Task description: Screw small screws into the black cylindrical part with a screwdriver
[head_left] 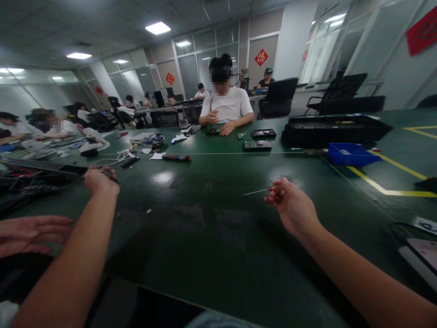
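My right hand [290, 202] is closed around a screwdriver [257, 192], held above the green table. Its thin metal shaft points left, and a bit of red shows at the fingers. On the left side, my left hand [99, 180] is curled shut around a small dark object [108, 173] whose kind I cannot make out. Just beyond that hand lie a black piece [130, 162] and a white cable [118, 157]. A dark-handled electric screwdriver [175, 157] rests on the table ahead.
Another person's hand [34, 234] reaches in at far left, beside dark hardware [44, 175]. Across the green table [191, 269] a person [227, 102] handles a drive. Nearby are circuit-board drives [257, 145], a long black box [334, 131] and a blue tray [353, 155].
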Action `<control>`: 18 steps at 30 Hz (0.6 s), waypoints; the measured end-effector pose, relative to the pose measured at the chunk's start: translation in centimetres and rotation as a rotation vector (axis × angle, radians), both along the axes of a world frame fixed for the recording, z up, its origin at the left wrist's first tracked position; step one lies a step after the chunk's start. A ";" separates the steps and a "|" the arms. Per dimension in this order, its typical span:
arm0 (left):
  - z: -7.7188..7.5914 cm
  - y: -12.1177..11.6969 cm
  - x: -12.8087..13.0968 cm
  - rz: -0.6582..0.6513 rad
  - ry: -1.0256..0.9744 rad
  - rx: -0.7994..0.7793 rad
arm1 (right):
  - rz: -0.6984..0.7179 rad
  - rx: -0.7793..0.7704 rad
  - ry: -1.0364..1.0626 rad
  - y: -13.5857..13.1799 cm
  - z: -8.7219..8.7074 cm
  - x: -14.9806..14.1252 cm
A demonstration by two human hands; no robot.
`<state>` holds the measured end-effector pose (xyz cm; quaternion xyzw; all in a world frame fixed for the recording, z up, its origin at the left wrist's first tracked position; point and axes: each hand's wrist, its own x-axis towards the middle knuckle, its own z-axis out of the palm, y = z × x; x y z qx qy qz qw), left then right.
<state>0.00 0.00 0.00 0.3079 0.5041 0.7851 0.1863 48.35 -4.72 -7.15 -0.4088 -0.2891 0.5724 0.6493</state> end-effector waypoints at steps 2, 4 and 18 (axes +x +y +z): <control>-0.1 1.4 3.4 -0.055 -0.097 -0.011 | -0.003 0.011 -0.017 -0.1 0.1 0.0; -0.3 2.0 7.2 -0.184 -0.140 -0.016 | -0.004 0.017 -0.022 -0.3 0.3 0.0; -6.7 -3.3 28.4 -0.993 0.575 -0.236 | -0.044 0.137 -0.126 -0.8 0.7 0.0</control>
